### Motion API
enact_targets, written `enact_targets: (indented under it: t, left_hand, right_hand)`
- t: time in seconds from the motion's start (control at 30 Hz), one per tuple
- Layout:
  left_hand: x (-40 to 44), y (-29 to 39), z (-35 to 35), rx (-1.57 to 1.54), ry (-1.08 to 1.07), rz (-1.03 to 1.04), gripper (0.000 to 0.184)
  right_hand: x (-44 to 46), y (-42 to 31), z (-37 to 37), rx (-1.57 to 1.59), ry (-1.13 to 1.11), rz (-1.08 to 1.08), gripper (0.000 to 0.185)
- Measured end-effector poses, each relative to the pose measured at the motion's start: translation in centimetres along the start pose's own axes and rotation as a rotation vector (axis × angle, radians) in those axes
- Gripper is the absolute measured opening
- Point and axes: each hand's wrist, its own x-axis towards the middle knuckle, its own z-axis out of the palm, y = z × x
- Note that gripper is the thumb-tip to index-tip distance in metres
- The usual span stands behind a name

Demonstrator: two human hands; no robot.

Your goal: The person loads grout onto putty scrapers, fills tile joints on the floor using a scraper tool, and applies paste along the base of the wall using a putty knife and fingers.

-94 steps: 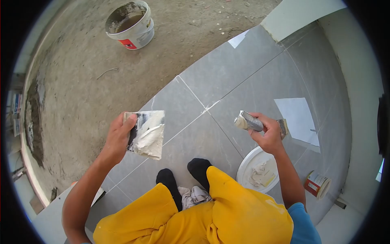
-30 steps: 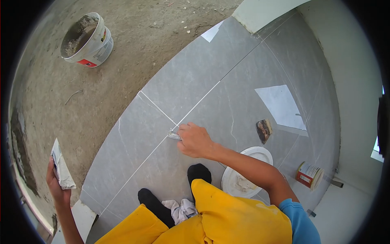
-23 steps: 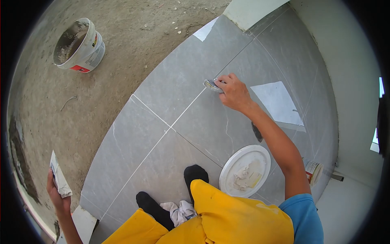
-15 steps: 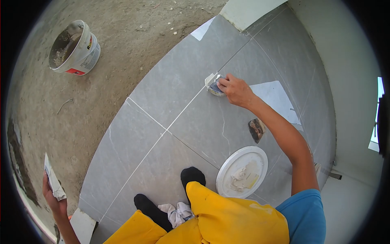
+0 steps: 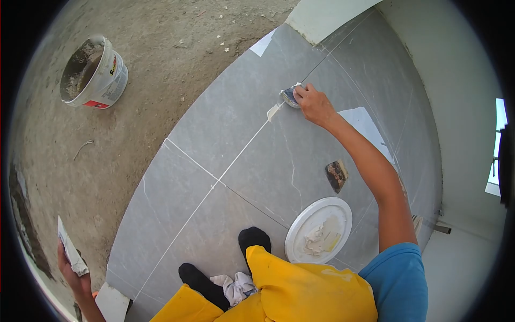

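Observation:
My right hand (image 5: 316,106) is closed on a small putty spreader (image 5: 290,96) with a dark bluish body and white paste on its edge. The spreader rests on a joint between large grey floor tiles (image 5: 193,126). Just behind it, a dab of white grout (image 5: 274,112) sits on the joint, and a white line runs from there toward my feet. At the lower left, my left hand (image 5: 75,282) grips a flat, pale, pointed plate (image 5: 71,249), apparently a scraper, with paste along its lower edge. Its fingers are partly hidden.
A white bucket lid (image 5: 347,234) bearing grout lies by my knee. Beyond it is a stained scraper blade (image 5: 337,176). A white sheet (image 5: 362,126) lies under my right forearm. A dirty bucket (image 5: 111,86) stands on the bare ground. A crumpled rag (image 5: 236,290) lies between my feet.
My right hand has slid the spreader a little farther up and right along the joint, leaving a dab of white grout behind. My left hand holds its plate about where it was.

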Motion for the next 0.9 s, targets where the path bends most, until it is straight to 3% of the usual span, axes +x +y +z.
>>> enact_targets:
  t: [0.1, 0.17, 0.2, 0.23, 0.27, 0.3, 0.37, 0.43, 0.53, 0.57, 0.7, 0.73, 0.8, 0.83, 0.9]
  left_hand:
    - [-0.7, 0.3, 0.0, 0.031, 0.068, 0.021, 0.024]
    - [-0.6, 0.2, 0.4, 0.023, 0.11, 0.041, 0.022]
    - [-0.6, 0.1, 0.4, 0.015, 0.156, 0.055, 0.021]
    - [-0.4, 0.2, -0.7, 0.015, 0.162, 0.052, 0.021]
    - [0.2, 0.4, -2.5, -0.019, -0.086, -0.012, 0.025]
    - [0.5, 0.8, -3.5, -0.049, -0.337, -0.075, 0.03]
    - [0.1, 1.0, -2.4, -0.027, -0.251, -0.063, 0.034]
    - [0.0, 1.1, -1.4, -0.014, -0.167, -0.043, 0.038]
    - [0.5, 1.3, 1.1, -0.049, -0.296, -0.06, 0.043]
    - [0.4, 1.3, 2.9, -0.047, -0.251, -0.043, 0.042]
    - [-0.9, 1.9, 8.1, -0.034, -0.28, 0.008, 0.039]
    - [-1.7, 2.1, 9.8, -0.034, -0.305, 0.0, 0.039]
    - [-3.0, 2.7, 12.6, 0.018, -0.301, 0.018, 0.035]
    - [-3.3, 2.9, 13.9, 0.072, -0.311, 0.063, 0.033]
    - [-3.7, 3.6, 17.3, 0.16, -0.319, 0.116, 0.028]
  right_hand:
    - [-0.8, 0.4, -0.8, 0.01, -0.022, -0.088, 0.021]
    - [1.0, 1.1, -3.6, -0.079, -0.406, 0.031, 0.021]
    - [1.5, 1.7, -3.0, -0.076, -0.408, 0.03, 0.021]
    - [2.1, 2.4, -2.0, -0.001, -0.215, 0.211, 0.018]
    - [2.5, 2.8, -0.7, 0.077, -0.02, 0.386, 0.016]
    - [2.3, 2.1, 0.3, 0.085, -0.024, 0.382, 0.016]
    - [2.3, -0.5, 1.6, 0.075, 0.098, 0.42, 0.013]
    - [1.4, -5.1, 1.1, 0.154, 0.124, 0.346, 0.011]
    - [-0.7, -13.5, -1.5, 0.333, 0.102, 0.218, 0.009]
    - [-1.7, -16.4, -1.9, 0.383, 0.112, 0.178, 0.011]
    - [-4.9, -23.3, -4.5, 0.622, -0.189, 0.007, 0.015]
    - [-5.1, -23.0, -4.9, 0.624, -0.171, 0.014, 0.015]
    - [-6.0, -22.1, -5.7, 1.134, -0.298, 0.227, 0.021]
    - [-6.5, -21.4, -6.3, 1.14, -0.28, 0.226, 0.021]
    - [-7.6, -19.5, -7.9, 1.907, -0.267, 0.461, 0.025]
